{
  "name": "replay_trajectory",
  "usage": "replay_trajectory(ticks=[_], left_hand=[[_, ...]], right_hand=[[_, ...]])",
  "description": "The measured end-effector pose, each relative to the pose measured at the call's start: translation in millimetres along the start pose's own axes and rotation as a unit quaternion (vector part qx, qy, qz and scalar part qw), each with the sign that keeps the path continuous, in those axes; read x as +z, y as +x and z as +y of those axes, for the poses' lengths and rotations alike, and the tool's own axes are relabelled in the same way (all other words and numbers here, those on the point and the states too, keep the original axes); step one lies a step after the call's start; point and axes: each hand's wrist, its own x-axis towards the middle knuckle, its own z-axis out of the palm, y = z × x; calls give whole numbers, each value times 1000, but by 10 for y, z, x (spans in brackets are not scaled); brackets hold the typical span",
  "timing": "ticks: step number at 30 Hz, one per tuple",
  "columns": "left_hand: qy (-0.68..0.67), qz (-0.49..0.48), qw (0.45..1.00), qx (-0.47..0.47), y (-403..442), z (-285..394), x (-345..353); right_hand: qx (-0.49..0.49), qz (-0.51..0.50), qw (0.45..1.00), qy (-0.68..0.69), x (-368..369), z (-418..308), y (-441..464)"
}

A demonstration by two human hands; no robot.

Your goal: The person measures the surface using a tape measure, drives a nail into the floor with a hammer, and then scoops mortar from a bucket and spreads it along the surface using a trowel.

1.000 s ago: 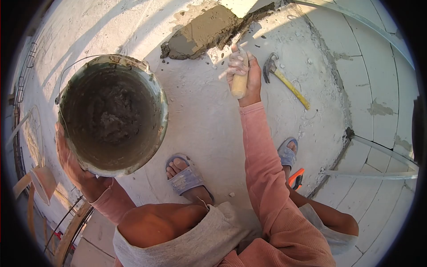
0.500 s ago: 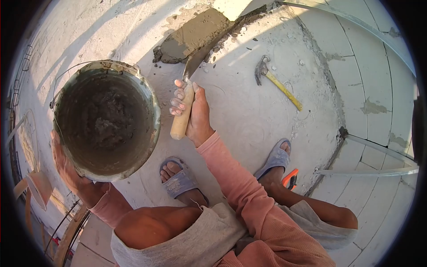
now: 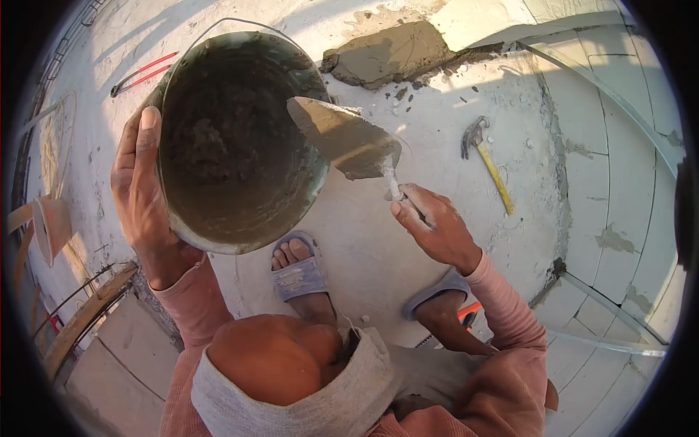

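My left hand (image 3: pixel 145 189) holds the left side of a mortar bucket (image 3: pixel 175 222), its thumb near the rim. The bucket is tilted, its mouth facing me, with wet grey mortar (image 3: pixel 218 146) inside and a wire handle along the far side. My right hand (image 3: pixel 437 226) is closed around the handle of a trowel (image 3: pixel 349 138). The trowel's blade, smeared with mortar, points left, and its tip overlaps the bucket's right rim; whether they touch I cannot tell. Beyond them, a strip of spread mortar (image 3: pixel 393 58) lies on the floor against a pale block (image 3: pixel 484 22).
A claw hammer (image 3: pixel 495 171) with a yellow handle lies on the floor at right. Red-handled pincers (image 3: pixel 145 73) lie left of the bucket. An orange-handled tool (image 3: pixel 470 313) is partly hidden by my leg. Metal strips (image 3: pixel 611 95) rest on pale block surfaces (image 3: pixel 604 204) at right.
My left hand has moved up and right with the bucket, now tilted more. My right hand has moved right, turning the trowel from the spread mortar towards the bucket. The view has shifted.
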Motion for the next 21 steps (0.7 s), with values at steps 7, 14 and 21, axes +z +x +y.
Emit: replay_trajectory(ticks=[7, 14, 21], left_hand=[[15, -63, 997, -38, 116, 61, 114], [21, -75, 997, -24, 147, 99, 147], [-3, -62, 998, -3, 117, 72, 240]], right_hand=[[-199, 127, 858, -456, 67, -693, 716], [-121, -12, 892, -435, 299, -859, 646], [-149, -122, 950, -245, 344, -683, 612]])
